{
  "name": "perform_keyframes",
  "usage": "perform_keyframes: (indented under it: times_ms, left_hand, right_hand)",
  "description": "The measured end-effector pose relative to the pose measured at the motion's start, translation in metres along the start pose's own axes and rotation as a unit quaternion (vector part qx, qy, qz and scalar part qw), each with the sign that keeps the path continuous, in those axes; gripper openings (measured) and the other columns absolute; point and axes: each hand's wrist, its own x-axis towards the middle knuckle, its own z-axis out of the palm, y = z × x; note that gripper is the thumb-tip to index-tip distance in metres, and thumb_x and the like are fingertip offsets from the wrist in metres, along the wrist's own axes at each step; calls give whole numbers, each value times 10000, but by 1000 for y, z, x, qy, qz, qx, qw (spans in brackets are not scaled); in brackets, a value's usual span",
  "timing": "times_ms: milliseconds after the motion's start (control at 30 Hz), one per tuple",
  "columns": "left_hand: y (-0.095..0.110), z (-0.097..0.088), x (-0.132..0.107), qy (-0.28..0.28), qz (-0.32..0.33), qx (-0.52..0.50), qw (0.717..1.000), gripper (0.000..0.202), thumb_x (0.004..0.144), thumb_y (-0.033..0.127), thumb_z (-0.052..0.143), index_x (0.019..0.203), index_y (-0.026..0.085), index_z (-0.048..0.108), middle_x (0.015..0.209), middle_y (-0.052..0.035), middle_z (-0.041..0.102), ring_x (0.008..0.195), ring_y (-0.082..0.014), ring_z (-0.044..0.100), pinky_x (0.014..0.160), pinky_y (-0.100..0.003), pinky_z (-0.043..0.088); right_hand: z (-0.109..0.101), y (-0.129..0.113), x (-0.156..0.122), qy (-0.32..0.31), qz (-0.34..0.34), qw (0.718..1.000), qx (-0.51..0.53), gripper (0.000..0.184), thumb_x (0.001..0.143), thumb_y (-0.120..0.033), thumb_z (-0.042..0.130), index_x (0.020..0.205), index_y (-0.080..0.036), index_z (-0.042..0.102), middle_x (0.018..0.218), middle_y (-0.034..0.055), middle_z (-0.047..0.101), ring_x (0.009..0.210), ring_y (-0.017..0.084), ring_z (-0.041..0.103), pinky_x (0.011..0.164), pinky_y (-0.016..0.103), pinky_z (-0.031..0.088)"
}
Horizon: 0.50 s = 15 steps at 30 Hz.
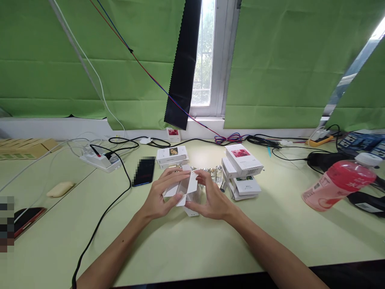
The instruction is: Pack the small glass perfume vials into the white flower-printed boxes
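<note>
Between my hands is a small white cardboard box [193, 194], its end flaps standing open toward me. My left hand [162, 196] grips the box's left side, with the thumb on a flap and the fingers over the top. On the right side, my right hand [212, 200] holds it with the thumb low and the fingers curled at the upper edge. Just behind the hands stands a row of small clear glass bottles [219, 174], partly hidden. To their left lie stacked white boxes [173, 155]; to their right is another pile of white boxes [243, 160] with pictures on them.
A dark phone [144, 171] lies left of the hands, near a black cable [111, 208] crossing the table. Farther left are a power strip [100, 158] and a cream oval case [60, 189]. A pink drink bottle [339, 182] lies tilted at right. Cables run along the back.
</note>
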Motion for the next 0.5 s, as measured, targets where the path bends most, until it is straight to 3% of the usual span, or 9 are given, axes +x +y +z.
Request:
perform_keyframes:
  times_ms: [500]
  left_hand:
    - [-3, 3, -1, -11, 15, 5, 1000, 368, 968, 350, 553, 1302, 237, 659, 1356, -98, 669, 1272, -301, 536, 1085, -541, 443]
  right_hand:
    - [-2, -2, 0, -7, -2, 1000, 3, 826, 829, -365, 774, 1462, -282, 249, 1458, 144, 486, 1256, 284, 592, 1031, 488, 532]
